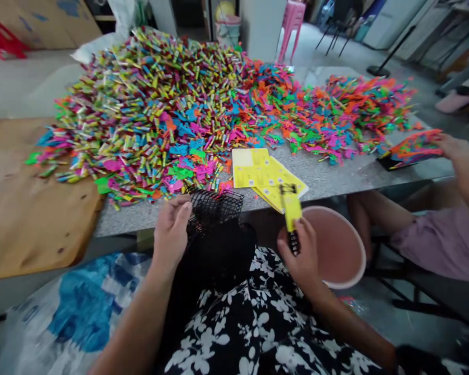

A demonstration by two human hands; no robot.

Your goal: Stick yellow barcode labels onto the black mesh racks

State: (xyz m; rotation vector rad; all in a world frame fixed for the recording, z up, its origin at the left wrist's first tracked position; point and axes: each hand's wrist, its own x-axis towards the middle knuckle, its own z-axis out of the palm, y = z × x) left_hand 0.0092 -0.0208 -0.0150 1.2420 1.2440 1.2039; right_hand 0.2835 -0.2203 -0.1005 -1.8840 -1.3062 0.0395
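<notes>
My right hand (pixel 303 255) is closed around a black openwork strip with a yellow label (pixel 292 212) across its middle, held up over the table edge. My left hand (pixel 172 229) has its fingers curled in toward the thumb, beside a heap of black plastic mesh (pixel 214 205) on the black cloth in my lap. Whether the fingertips grip anything there cannot be made out. Yellow label sheets (pixel 254 166) lie overlapping on the table's near edge. Behind them spreads a big heap of small colourful plastic pieces (pixel 152 109).
At the right, another person's hand (pixel 455 148) touches a black tray (pixel 391 162) of colourful pieces. A pink bucket (pixel 340 247) stands below the table edge. Brown board (pixel 35 198) covers the table's left end; a blue-and-white plastic bag (pixel 82 307) lies below.
</notes>
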